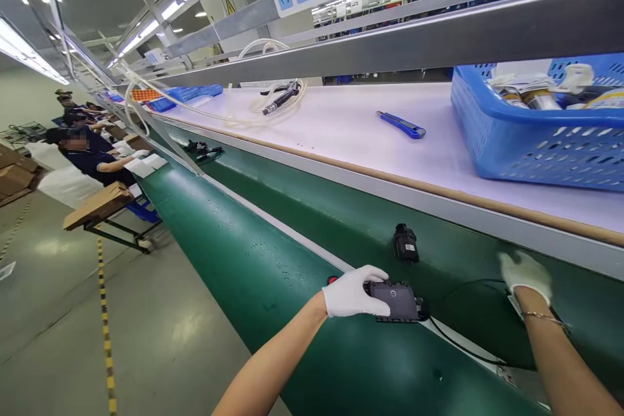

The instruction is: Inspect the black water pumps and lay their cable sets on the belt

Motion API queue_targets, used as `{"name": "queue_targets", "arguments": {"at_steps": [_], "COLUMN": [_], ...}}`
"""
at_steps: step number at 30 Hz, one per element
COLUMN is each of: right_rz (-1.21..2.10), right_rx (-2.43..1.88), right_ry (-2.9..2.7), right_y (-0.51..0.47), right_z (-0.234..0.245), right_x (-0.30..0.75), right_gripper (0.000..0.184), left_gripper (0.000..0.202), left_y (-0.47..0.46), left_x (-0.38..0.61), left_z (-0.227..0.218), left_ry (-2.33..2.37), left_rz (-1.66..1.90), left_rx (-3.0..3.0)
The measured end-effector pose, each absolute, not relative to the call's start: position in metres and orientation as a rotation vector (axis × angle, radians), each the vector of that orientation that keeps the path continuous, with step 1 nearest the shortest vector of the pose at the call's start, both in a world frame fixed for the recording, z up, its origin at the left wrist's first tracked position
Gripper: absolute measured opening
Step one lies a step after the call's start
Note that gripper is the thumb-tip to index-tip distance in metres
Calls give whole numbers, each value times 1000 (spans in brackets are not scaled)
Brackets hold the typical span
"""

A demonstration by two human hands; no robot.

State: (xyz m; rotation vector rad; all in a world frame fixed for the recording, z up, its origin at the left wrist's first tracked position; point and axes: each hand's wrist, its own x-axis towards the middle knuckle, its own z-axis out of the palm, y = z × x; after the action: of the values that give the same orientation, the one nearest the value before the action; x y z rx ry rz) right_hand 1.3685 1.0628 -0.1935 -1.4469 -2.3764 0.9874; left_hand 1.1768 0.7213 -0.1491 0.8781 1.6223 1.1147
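My left hand (358,292), in a white glove, is closed around one end of a dark grey box-shaped device (400,299) with a small round mark on its face. A black cable (463,346) runs from the far end of this device toward the right. My right hand (527,274), also gloved, reaches over the green recessed strip near the cable. Motion smears its fingers, so whether it grips anything is unclear. A pale edge of something shows under its wrist. Between the hands and farther back lies a small black device with a white label (406,246).
Behind a raised white shelf edge sit a blue basket (550,149) of mixed items, a blue utility knife (402,125) and an air gun (283,99) with coiled hose. The green bench (234,234) stretches left toward a co-worker (97,153). A metal rail (341,52) crosses overhead.
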Motion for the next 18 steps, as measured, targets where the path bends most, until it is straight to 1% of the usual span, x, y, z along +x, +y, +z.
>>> {"name": "queue_targets", "arguments": {"at_steps": [2,4,5,6,7,9,11,12,13,15,16,18], "right_rz": [1158,1438,1611,1824,1924,1941,1791,1724,1682,1689,1729,1833], "right_rx": [-1314,-1016,-842,-669,-607,-684,-844,-870,-867,-852,-865,-929], "right_ry": [-2449,-2576,-2642,-2720,-2744,-2712,-2617,-2568,-2518,-2413,-2359,-2264], "right_y": [1033,990,967,944,923,894,880,878,878,880,881,882], "right_z": [-188,-178,-171,-164,-156,-143,-135,-132,-131,-128,-126,-122], "right_x": [1359,1356,1356,1357,1359,1362,1365,1367,1370,1376,1379,1384], "right_gripper": [56,48,53,67,72,62,44,44,48,64,70,75], "left_gripper": [76,77,73,68,62,47,34,32,35,46,49,56], "left_y": [726,729,730,731,732,734,736,738,740,744,745,747], "left_x": [1179,1184,1187,1190,1194,1203,1213,1219,1225,1236,1241,1248], "left_z": [-150,-150,-149,-147,-145,-139,-133,-130,-127,-125,-124,-123], "left_ry": [1593,1536,1511,1499,1508,1587,1718,1789,1855,1951,1964,1922], "left_rz": [1062,1048,1057,1069,1078,1079,1069,1078,1100,1192,1259,1397], "left_rx": [917,917,917,923,934,955,971,984,999,1012,996,933]}}
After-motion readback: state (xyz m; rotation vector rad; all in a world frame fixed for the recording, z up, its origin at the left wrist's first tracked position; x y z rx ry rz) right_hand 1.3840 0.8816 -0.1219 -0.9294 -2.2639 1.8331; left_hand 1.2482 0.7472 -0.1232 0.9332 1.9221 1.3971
